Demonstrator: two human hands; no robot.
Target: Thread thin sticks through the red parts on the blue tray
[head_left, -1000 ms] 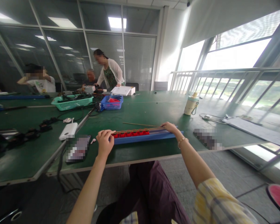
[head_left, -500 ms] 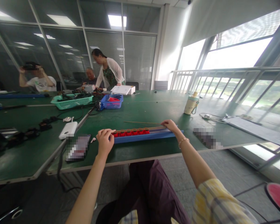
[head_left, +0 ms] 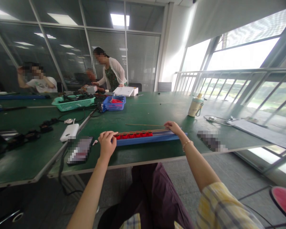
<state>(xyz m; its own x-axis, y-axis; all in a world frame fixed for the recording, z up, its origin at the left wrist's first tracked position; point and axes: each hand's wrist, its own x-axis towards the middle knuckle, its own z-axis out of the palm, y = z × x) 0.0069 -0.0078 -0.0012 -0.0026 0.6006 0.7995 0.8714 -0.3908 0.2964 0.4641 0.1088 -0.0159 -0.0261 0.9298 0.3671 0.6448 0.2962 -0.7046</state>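
A long blue tray (head_left: 147,140) lies across the table in front of me, with a row of red square compartments (head_left: 134,135) in its left and middle part. My left hand (head_left: 107,141) is closed around the tray's left end, its fingertips by the end of a thin wooden stick (head_left: 143,131) along the far edge. My right hand (head_left: 173,127) is at the right part of the tray, thumb and fingers pinched at a thin stick. Another slender stick (head_left: 143,124) points left from behind these fingers; whether they hold it too, I cannot tell.
Phones lie left (head_left: 82,149) and right (head_left: 211,140) of the tray. A white power bank (head_left: 69,132), an earbud (head_left: 94,142), a green basket (head_left: 73,104), a blue basket (head_left: 114,105) and a bottle (head_left: 195,106) stand around. Co-workers are across the table.
Both my hands and the blue tray stay almost in place. Across the table, the standing person's hand has lifted and the seated people have shifted slightly.
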